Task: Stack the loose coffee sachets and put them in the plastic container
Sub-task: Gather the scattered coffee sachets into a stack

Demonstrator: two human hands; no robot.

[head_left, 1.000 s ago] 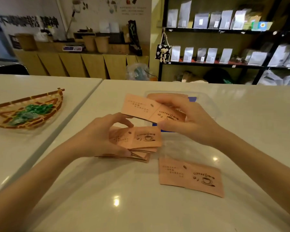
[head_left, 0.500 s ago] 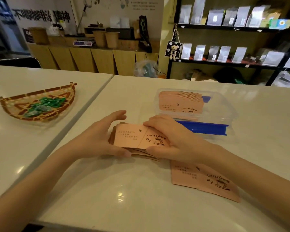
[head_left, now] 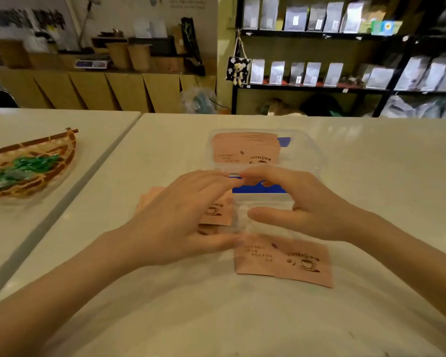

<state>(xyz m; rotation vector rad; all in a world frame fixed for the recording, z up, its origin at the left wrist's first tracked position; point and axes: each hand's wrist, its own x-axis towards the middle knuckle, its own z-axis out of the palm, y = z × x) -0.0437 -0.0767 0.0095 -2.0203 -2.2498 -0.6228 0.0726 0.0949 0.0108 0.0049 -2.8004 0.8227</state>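
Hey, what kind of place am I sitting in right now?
Probably a coffee shop or coffee retailer: black shelves lined with sealed pouches, a counter scale, and coffee-printed sachets on the table.

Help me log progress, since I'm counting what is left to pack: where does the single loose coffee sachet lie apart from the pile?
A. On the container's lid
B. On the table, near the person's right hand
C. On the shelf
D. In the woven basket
B: the single coffee sachet lies flat on the white table, just nearer the camera than the right hand, outside the plastic container.
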